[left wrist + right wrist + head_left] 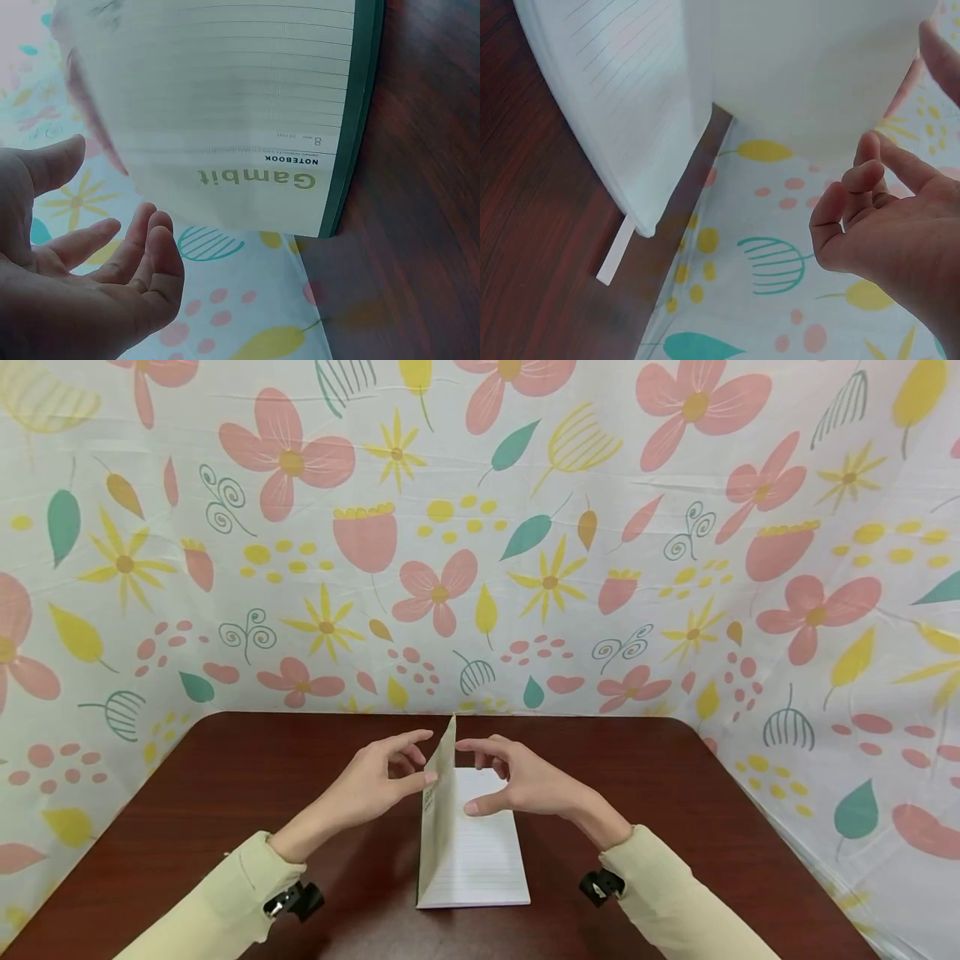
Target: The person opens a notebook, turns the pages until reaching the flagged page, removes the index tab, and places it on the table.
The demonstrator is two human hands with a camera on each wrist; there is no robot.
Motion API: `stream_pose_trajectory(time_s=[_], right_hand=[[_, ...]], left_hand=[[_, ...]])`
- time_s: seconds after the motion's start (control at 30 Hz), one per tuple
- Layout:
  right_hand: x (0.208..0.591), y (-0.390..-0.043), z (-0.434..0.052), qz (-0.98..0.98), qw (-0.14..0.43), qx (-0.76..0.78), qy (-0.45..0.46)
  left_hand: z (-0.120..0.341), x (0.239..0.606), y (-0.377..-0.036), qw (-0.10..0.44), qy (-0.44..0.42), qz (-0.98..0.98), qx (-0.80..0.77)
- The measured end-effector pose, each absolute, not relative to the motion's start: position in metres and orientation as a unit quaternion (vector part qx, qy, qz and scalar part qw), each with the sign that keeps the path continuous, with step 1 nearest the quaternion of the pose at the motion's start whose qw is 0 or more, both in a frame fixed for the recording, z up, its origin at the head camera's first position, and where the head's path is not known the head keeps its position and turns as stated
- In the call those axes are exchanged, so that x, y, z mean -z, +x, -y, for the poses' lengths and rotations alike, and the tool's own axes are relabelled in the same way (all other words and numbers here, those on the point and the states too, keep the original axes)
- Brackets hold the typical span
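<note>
A floral backdrop (555, 635) hangs behind the dark wooden bench (637, 760). The notebook (487, 852) lies mid-bench, lined page upward, cover (437, 835) raised near vertical. The left hand (378, 781), thumb and fingers spaced apart, is at the cover's outer face. The right hand (525, 781), similarly spread, is at the inner face; contact cannot be determined. A pale ribbon (616, 251) projects beyond the pages.

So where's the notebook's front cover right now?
In the head view, the front cover stands raised near the middle of the picture, between the left hand and the right hand, along the left side of the lined page.
</note>
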State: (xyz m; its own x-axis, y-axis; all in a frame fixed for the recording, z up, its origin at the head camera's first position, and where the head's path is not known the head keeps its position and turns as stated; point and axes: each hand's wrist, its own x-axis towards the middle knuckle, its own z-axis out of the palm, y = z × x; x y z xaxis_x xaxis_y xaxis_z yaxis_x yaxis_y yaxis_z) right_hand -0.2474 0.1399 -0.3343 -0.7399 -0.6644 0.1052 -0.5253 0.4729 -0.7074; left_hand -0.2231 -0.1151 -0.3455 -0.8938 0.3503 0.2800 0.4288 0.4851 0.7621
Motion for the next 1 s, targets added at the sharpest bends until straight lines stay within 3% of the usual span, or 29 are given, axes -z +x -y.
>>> stream_pose_trajectory(time_s=[1.0], right_hand=[[0.355, -0.246, -0.090, -0.824, 0.127, 0.387, -0.394]], left_hand=[[0.157, 0.334, -0.227, -0.005, -0.225, 0.860, 0.458]])
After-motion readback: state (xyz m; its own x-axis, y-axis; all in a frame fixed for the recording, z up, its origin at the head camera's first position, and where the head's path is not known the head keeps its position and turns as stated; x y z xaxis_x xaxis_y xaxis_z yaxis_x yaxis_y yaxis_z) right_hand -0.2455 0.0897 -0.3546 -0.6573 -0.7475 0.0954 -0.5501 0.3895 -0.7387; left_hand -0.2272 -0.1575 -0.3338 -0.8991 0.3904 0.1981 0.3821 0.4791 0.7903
